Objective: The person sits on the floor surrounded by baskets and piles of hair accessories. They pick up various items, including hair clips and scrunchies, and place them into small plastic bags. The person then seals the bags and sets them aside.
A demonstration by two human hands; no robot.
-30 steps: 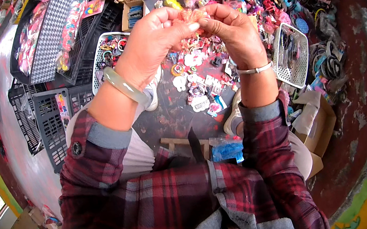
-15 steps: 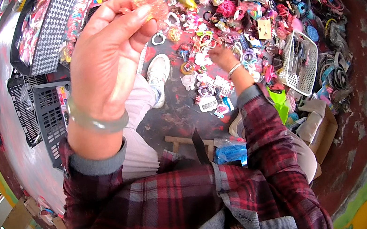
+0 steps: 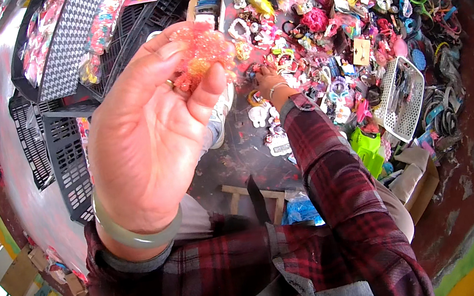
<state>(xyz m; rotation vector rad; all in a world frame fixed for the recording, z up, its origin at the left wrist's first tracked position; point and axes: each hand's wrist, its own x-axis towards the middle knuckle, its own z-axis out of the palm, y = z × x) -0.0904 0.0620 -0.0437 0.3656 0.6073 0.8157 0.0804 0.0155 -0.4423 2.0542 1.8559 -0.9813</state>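
We observe the left hand (image 3: 141,141) raised, palm toward the camera, pinching a sparkly, orange-pink piece (image 3: 207,48) between thumb and fingers. We note a pale bangle (image 3: 137,237) on that wrist. The right hand (image 3: 268,79) is lowered to the near left edge of a dense spread of small, mixed-colour accessories (image 3: 316,20); whether it grips anything, we cannot tell. Right of the spread we record a white perforated basket (image 3: 398,124) holding items, with a bright green plastic object (image 3: 367,152) near it. A dark grey slotted crate (image 3: 66,155) stands at left.
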